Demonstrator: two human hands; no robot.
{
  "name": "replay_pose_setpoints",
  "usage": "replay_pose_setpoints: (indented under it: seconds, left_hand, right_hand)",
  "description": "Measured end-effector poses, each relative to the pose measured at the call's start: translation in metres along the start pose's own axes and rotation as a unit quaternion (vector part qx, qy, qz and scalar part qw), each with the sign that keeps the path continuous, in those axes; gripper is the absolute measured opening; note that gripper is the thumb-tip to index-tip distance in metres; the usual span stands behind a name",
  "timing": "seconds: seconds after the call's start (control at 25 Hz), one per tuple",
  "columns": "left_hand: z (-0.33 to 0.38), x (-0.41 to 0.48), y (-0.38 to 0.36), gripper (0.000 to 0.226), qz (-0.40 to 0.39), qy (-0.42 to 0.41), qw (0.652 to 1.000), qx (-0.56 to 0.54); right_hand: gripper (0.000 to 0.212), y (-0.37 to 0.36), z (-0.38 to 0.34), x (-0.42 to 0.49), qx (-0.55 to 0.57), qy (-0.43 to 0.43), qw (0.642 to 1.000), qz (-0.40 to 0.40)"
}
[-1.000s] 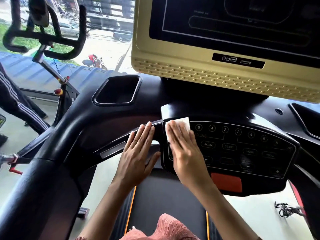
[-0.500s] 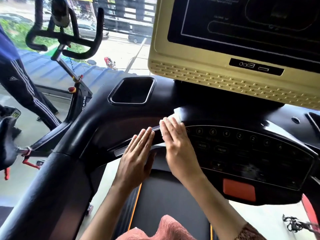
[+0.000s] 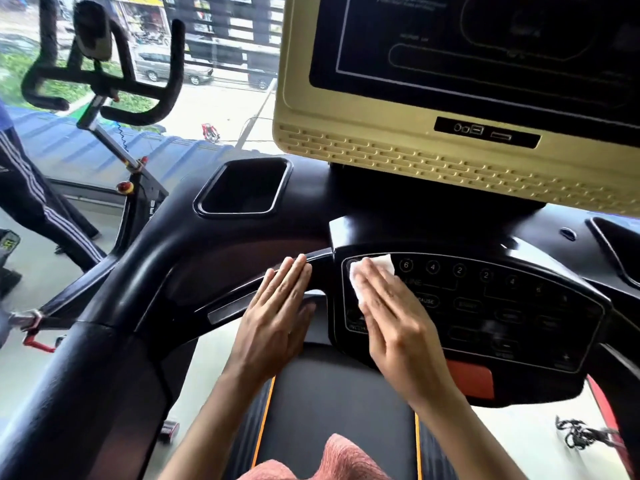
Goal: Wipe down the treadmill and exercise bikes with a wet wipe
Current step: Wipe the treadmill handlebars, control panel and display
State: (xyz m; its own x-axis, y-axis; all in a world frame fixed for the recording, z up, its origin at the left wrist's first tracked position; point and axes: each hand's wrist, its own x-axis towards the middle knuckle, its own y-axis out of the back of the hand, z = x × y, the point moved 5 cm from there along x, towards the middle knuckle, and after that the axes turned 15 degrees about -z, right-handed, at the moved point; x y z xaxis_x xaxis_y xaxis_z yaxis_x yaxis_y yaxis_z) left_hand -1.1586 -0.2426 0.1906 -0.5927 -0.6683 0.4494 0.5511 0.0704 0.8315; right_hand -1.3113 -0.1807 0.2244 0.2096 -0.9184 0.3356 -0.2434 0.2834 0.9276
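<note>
The right hand (image 3: 394,320), fingers straight, presses a white wet wipe (image 3: 377,265) onto the black treadmill keypad (image 3: 502,306), centre frame. The left hand (image 3: 277,320) lies flat, holding nothing. The keypad wipe is under way, and the next move is likely a sweep rightward.

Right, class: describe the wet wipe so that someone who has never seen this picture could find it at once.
Start at the big gold-framed screen and drop to the black button panel below it. At the panel's left end the right hand presses flat on the wet wipe. It is the only white thing there, showing past the fingers.
</note>
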Motion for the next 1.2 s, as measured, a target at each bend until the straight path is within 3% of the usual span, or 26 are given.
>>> replay_pose_setpoints:
  seconds: [0.16,0.4,0.48,0.64,0.72,0.8,0.92,0.96,1.12,1.2]
  left_hand:
    - [0.023,0.026,-0.010,0.053,-0.041,-0.053,0.998,-0.014]
    - [0.038,0.044,-0.019,0.054,-0.036,-0.052,0.998,-0.008]
    - [0.039,0.046,-0.020,0.053,-0.030,-0.042,0.999,0.000]
    - [0.050,0.051,-0.022,0.051,-0.032,-0.055,0.998,0.011]
    - [0.062,0.059,-0.026,0.051,-0.043,-0.074,0.996,0.020]
    - [0.076,0.065,-0.032,0.050,-0.048,-0.085,0.995,0.026]
    - [0.087,0.069,-0.038,0.051,-0.044,-0.070,0.996,0.036]
    - [0.087,0.069,-0.038,0.052,-0.043,-0.063,0.996,0.039]
    - [0.102,0.075,-0.045,0.053,-0.051,-0.074,0.995,0.052]
    - [0.116,0.080,-0.052,0.051,-0.055,-0.093,0.993,0.052]
  right_hand:
    - [0.051,-0.008,0.012,0.011,-0.044,-0.071,0.995,-0.047]
    - [0.055,0.024,0.091,-0.044,-0.015,-0.286,0.958,0.019]
    - [0.054,0.016,0.077,-0.039,0.031,-0.267,0.963,0.016]
    - [0.050,0.008,0.048,-0.002,0.024,-0.113,0.993,-0.017]
    - [0.048,0.021,0.081,-0.020,-0.007,-0.149,0.989,0.014]
    - [0.048,0.036,0.124,-0.057,-0.021,-0.248,0.966,0.068]
    - [0.049,0.041,0.144,-0.084,0.021,-0.327,0.936,0.132]
    - [0.049,0.037,0.134,-0.075,0.042,-0.308,0.941,0.132]
    - [0.047,0.023,0.093,-0.050,0.027,-0.151,0.988,0.014]
    - [0.046,0.038,0.125,-0.069,-0.001,-0.200,0.979,0.034]
